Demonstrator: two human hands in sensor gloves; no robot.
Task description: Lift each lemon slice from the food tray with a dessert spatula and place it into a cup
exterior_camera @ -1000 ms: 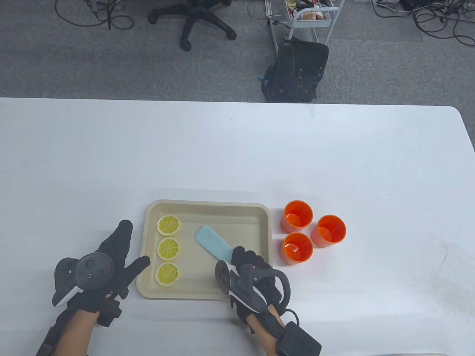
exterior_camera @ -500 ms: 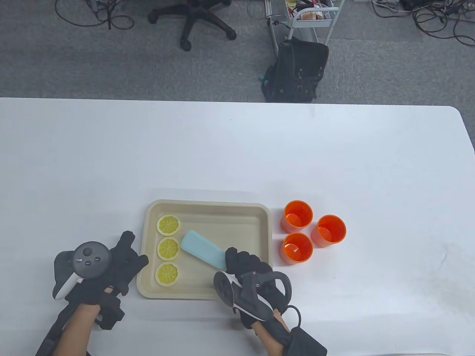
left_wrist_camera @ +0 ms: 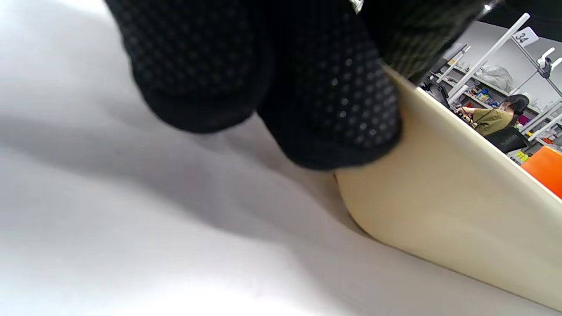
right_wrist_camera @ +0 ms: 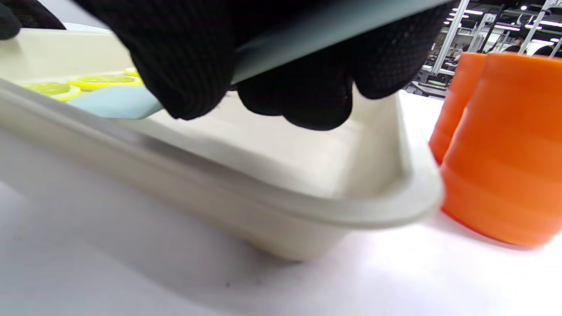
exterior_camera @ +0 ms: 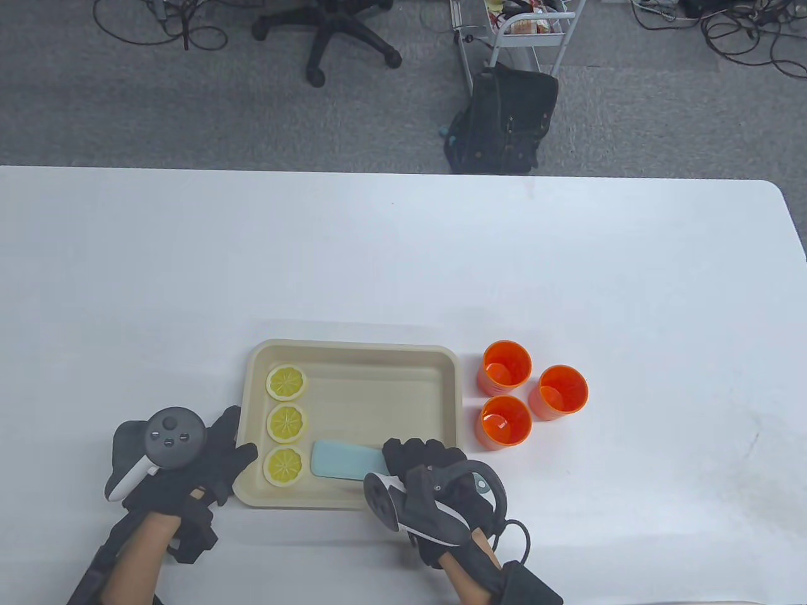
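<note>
A beige food tray holds three lemon slices in a column along its left side: far, middle and near. My right hand grips the handle of a light-blue dessert spatula, whose blade lies flat in the tray's near part with its tip just right of the near slice. The spatula blade also shows beside the slices in the right wrist view. My left hand rests with straight fingers against the tray's near-left corner. Three orange cups stand right of the tray.
The white table extends far beyond the tray. Past its far edge on the floor are an office chair, a black backpack and a metal cart. The nearest cup stands close to the tray's right rim.
The spatula blade swung from the tray's middle toward the near-left, now pointing at the near slice. My left hand moved right and now touches the tray's corner.
</note>
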